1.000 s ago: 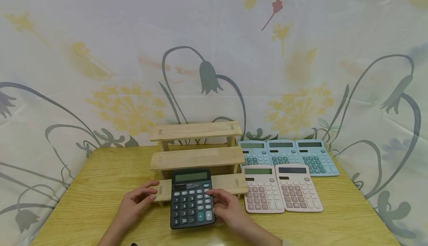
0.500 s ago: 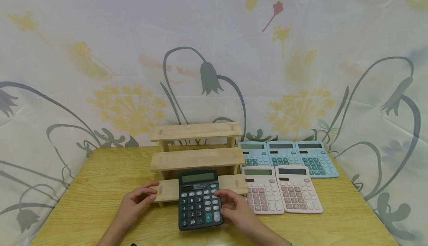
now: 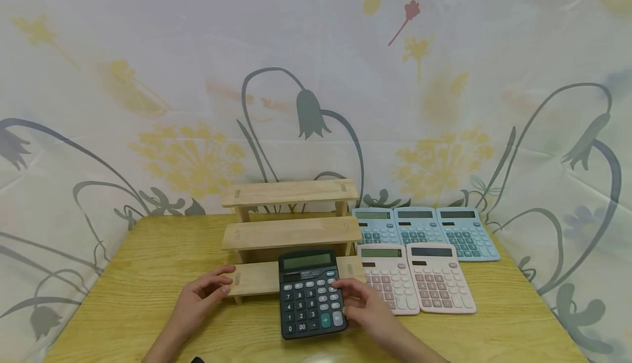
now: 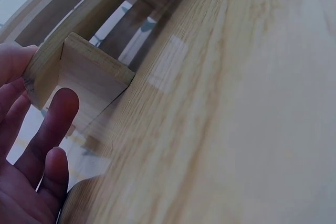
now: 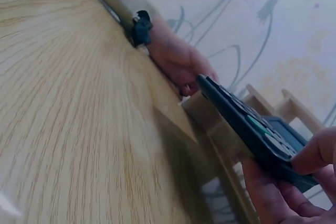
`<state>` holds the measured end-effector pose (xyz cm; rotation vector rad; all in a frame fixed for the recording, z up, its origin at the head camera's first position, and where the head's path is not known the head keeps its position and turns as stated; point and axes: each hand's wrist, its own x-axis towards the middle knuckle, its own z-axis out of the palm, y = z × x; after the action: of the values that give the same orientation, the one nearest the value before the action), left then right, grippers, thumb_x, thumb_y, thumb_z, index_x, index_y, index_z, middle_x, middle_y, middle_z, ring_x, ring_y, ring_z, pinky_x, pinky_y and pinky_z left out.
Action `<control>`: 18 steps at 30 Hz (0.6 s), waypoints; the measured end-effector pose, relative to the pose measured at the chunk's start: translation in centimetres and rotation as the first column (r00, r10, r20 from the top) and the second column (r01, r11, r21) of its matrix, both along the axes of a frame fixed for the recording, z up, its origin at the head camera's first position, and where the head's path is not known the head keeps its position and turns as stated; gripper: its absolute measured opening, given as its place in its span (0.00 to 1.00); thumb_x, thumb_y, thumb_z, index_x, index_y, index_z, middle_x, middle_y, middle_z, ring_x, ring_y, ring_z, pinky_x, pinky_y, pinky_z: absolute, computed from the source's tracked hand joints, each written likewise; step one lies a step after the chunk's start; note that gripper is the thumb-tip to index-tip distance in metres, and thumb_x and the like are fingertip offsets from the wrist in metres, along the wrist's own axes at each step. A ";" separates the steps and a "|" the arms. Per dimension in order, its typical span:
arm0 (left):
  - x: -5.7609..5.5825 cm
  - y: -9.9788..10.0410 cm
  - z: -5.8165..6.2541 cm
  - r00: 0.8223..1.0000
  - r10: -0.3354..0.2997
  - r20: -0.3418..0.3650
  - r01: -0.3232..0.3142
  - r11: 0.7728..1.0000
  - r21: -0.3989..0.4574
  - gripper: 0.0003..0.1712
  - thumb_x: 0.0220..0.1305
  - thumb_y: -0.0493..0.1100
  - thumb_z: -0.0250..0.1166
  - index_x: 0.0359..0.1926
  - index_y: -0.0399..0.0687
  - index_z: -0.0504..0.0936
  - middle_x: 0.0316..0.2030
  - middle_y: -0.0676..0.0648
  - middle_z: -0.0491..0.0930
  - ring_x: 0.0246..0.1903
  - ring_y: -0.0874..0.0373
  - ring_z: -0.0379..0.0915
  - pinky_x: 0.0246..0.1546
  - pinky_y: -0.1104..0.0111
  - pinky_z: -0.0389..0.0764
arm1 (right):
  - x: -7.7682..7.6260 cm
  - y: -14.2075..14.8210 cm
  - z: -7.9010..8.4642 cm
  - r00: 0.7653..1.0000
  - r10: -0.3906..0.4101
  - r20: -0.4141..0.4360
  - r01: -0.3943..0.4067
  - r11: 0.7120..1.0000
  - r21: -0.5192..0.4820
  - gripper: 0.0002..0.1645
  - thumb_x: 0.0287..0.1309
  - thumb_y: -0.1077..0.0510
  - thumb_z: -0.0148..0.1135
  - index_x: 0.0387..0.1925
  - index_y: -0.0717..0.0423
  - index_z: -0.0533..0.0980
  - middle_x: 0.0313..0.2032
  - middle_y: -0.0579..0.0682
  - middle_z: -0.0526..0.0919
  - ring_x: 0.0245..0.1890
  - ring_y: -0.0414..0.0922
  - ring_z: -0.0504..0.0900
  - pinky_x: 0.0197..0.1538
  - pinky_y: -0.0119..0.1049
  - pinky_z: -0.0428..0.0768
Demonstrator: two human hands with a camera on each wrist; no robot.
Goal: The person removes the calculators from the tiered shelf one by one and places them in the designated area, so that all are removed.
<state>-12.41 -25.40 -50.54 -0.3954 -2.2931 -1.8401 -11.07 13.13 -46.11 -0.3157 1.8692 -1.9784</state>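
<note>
My right hand (image 3: 367,309) grips a black desk calculator (image 3: 310,293) by its right edge, thumb on the key face and fingers beneath, as the right wrist view shows. The calculator is tilted up in front of a three-step wooden stand (image 3: 291,232) and covers part of its lowest step. At the left end of that step, my left hand (image 3: 201,295) holds the wood between thumb and fingers. In the left wrist view, the step's end (image 4: 44,74) is against the thumb, while the lower fingers (image 4: 55,114) hang free beside the stand's leg.
To the right of the stand, three blue calculators (image 3: 416,225) lie in a back row. Two pink calculators (image 3: 439,283) lie in front of them. A flower-patterned cloth (image 3: 306,34) hangs behind the wooden table (image 3: 123,319).
My right hand has slid the black calculator to the right along the front of the lowest step. The left hand has stayed at the step's left end.
</note>
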 end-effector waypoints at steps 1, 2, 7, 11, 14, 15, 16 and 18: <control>0.0 0.0 0.0 1.000 0.004 0.005 -0.004 1.000 0.000 0.07 0.66 0.30 0.64 0.44 0.35 0.85 0.55 0.49 0.81 0.49 0.65 0.78 0.40 0.72 0.80 | 0.0 0.2 0.0 1.000 -0.003 0.002 0.003 1.000 0.003 0.30 0.56 0.73 0.54 0.63 0.64 0.70 0.50 0.58 0.75 0.51 0.51 0.81 0.45 0.45 0.84; 0.0 0.0 0.0 1.000 0.007 0.010 -0.007 1.000 0.002 0.07 0.66 0.31 0.64 0.44 0.36 0.85 0.55 0.49 0.81 0.48 0.65 0.79 0.39 0.72 0.80 | 0.1 0.5 0.0 1.000 -0.005 -0.002 0.005 1.000 0.007 0.30 0.56 0.73 0.54 0.63 0.64 0.70 0.50 0.59 0.75 0.51 0.51 0.81 0.46 0.45 0.84; -0.1 0.0 0.0 1.000 -0.012 -0.013 0.012 1.000 0.004 0.07 0.66 0.30 0.63 0.44 0.35 0.85 0.55 0.48 0.81 0.49 0.65 0.78 0.39 0.73 0.79 | 0.2 1.6 0.0 1.000 -0.018 -0.006 0.018 0.999 0.029 0.30 0.57 0.73 0.54 0.63 0.65 0.69 0.52 0.59 0.75 0.52 0.51 0.81 0.46 0.46 0.83; -0.1 0.0 0.0 0.999 -0.028 -0.025 0.028 1.000 0.009 0.07 0.66 0.29 0.63 0.44 0.34 0.84 0.55 0.49 0.81 0.50 0.66 0.78 0.39 0.73 0.79 | 0.3 2.4 0.2 1.000 -0.023 0.004 0.023 0.999 0.039 0.30 0.57 0.73 0.54 0.63 0.66 0.69 0.52 0.58 0.75 0.52 0.50 0.81 0.47 0.46 0.83; 0.0 0.0 0.1 0.999 -0.028 -0.020 0.028 1.000 0.010 0.08 0.67 0.30 0.63 0.45 0.34 0.84 0.55 0.50 0.81 0.50 0.66 0.77 0.40 0.73 0.79 | 0.3 3.1 0.3 1.000 -0.027 0.003 0.027 0.999 0.046 0.30 0.56 0.73 0.54 0.62 0.67 0.69 0.51 0.58 0.75 0.51 0.50 0.81 0.46 0.45 0.83; 0.0 0.0 0.1 0.999 -0.027 -0.017 0.027 1.000 0.010 0.08 0.67 0.30 0.63 0.45 0.33 0.84 0.56 0.50 0.81 0.50 0.66 0.77 0.40 0.73 0.79 | 0.3 3.3 0.4 1.000 -0.029 0.003 0.029 0.998 0.048 0.30 0.55 0.73 0.54 0.62 0.67 0.68 0.50 0.58 0.75 0.50 0.50 0.81 0.46 0.45 0.84; 0.0 0.0 0.1 1.000 -0.026 -0.015 0.026 1.000 0.011 0.08 0.67 0.30 0.63 0.45 0.33 0.84 0.56 0.50 0.81 0.50 0.66 0.78 0.40 0.73 0.79 | 0.4 3.5 0.4 0.999 -0.032 0.003 0.032 0.998 0.050 0.30 0.55 0.74 0.54 0.62 0.68 0.68 0.50 0.58 0.75 0.50 0.50 0.81 0.46 0.45 0.84; 0.0 0.0 0.1 1.000 -0.025 -0.012 0.025 1.000 0.013 0.08 0.67 0.30 0.63 0.45 0.33 0.84 0.56 0.50 0.81 0.50 0.66 0.77 0.40 0.73 0.79 | 0.4 4.0 0.5 0.999 -0.039 0.007 0.039 0.998 0.053 0.30 0.56 0.74 0.54 0.63 0.68 0.68 0.50 0.58 0.75 0.49 0.49 0.81 0.45 0.44 0.84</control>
<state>-12.37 -25.38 -50.41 -0.4337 -2.2778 -1.8586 -10.68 17.08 -45.61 -0.2575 1.9329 -1.9490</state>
